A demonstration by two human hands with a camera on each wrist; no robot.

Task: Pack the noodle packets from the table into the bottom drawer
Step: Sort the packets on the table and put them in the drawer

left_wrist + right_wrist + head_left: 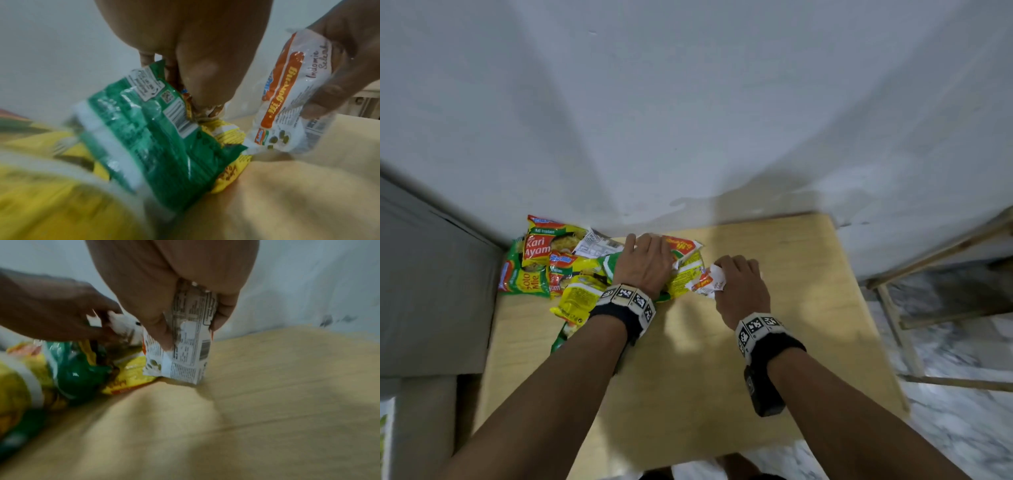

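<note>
- Your right hand (pixel 739 291) has its grip pinched on a white Mi goreng packet (pixel 185 345); thumb on one face, fingers (pixel 224 311) on the other; the packet stands on edge with its lower corner touching the surface (pixel 722 370).
- Your left hand (pixel 643 263) lies palm down on the heap of noodle packets (pixel 571 270); its fingers curl around packets at the heap's right end, a green packet (pixel 156 129) and a yellow packet (pixel 228 173) among them; how many it holds you cannot tell through the blur.
- The white packet sits just beside that yellow one, at the right edge of the heap.
- The other packets lie jumbled and overlapping at the surface's far left corner, against the white wall (pixel 688 102); a Kari Ayam packet (pixel 541 245) lies on top, a Soto Mie packet (pixel 527 281) below it.
- A grey cabinet side (pixel 431 274) stands left of the surface; a wooden frame (pixel 928 267) stands to the right on the marbled floor (pixel 962 428).
</note>
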